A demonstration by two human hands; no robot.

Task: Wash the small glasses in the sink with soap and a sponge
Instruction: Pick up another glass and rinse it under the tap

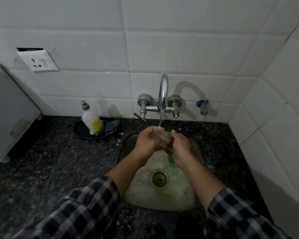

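Glass (160,136), small and clear, is lying roughly nine-to-three under the tap stream (160,120), left hand (148,141) gripping its nine o'clock end, right hand (179,146) gripping three o'clock.

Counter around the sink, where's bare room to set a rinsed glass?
Widest bare patch: counter left of the sink, bordered by the white appliance and the black dish holding the soap bottle. A narrower strip runs between sink and right tiled wall. Crowded: inside the sink, with left hand, right hand and glass.
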